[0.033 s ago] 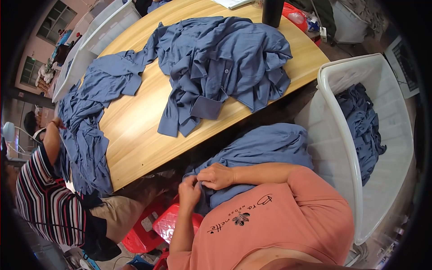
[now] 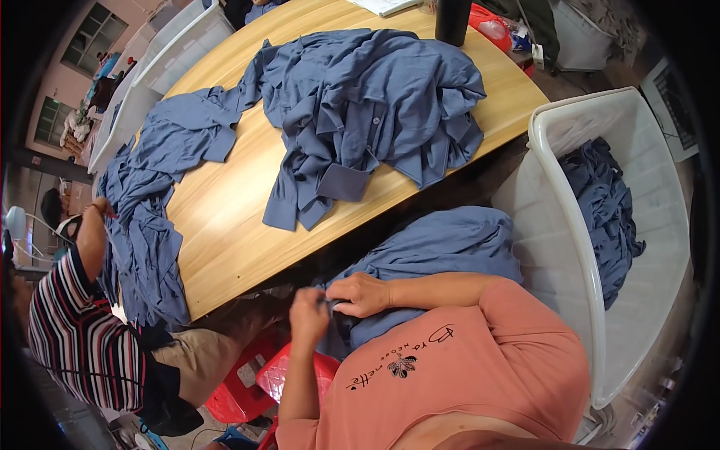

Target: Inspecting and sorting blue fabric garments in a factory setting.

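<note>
A blue shirt (image 2: 442,240) lies bunched across my lap, just below the table's edge. My right hand (image 2: 360,295) is closed, its fingers pinching a small fold of this cloth. Close beside it on the left, my left hand (image 2: 307,313) is closed at the same edge, slightly smeared by motion. A short dark bit of cloth shows between the two hands; its exact part is hidden by the fingers. On the wooden table (image 2: 217,217) a pile of blue shirts (image 2: 375,97) lies crumpled, with cuffs and a button showing.
More blue shirts (image 2: 150,232) spread along the table's left side, where a person in a striped top (image 2: 82,330) stands. To my right is a white plastic bin (image 2: 555,195) with blue cloth (image 2: 604,217) inside. A red stool (image 2: 240,390) and a dark cylinder (image 2: 453,22) are also in view.
My left hand has shifted slightly up and to the left at the cloth's edge. My right hand stays almost in place. The person's striped arm has moved a little.
</note>
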A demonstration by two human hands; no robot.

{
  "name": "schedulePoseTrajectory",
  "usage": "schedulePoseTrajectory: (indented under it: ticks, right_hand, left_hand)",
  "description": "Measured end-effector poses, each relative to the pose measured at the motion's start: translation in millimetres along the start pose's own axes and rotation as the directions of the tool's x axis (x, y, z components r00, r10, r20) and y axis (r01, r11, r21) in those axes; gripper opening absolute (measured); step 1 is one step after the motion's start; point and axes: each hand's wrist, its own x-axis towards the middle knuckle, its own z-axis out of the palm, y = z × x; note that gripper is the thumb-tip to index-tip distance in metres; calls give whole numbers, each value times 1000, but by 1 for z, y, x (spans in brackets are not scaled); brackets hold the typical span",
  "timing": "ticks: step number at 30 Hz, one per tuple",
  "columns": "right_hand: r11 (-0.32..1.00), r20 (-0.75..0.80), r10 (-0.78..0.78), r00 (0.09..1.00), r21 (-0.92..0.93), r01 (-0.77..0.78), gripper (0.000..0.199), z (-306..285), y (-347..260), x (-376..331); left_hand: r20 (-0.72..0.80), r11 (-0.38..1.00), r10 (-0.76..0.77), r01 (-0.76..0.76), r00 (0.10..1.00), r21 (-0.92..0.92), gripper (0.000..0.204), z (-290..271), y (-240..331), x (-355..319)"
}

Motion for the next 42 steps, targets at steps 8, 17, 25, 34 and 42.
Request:
schedulePoseTrajectory:
  ticks: [8,17,25,34,42]
  right_hand:
    - [835,-116,547,829,136,-533,22,-18,23,8]
    - [728,-126,630,766,439,-526,15,-24,36,5]
    - [-324,141,443,885,946,11,42,-50,89,-3]
    - [117,154,525,837,961,-250,42,-75,40,1]
    - [666,49,471,881,636,-391,44,-112,-24,2]
  left_hand:
    - [-223,877,453,-387,863,285,60,8,105,170]
    - [17,821,260,-212,965,-530,9,-41,157,167]
    - [437,829,332,-38,836,-558,32,-81,130,70]
    - [302,539,-133,325,944,-777,68,12,56,86]
    - [126,324,61,100,990,-941,57,-29,135,41]
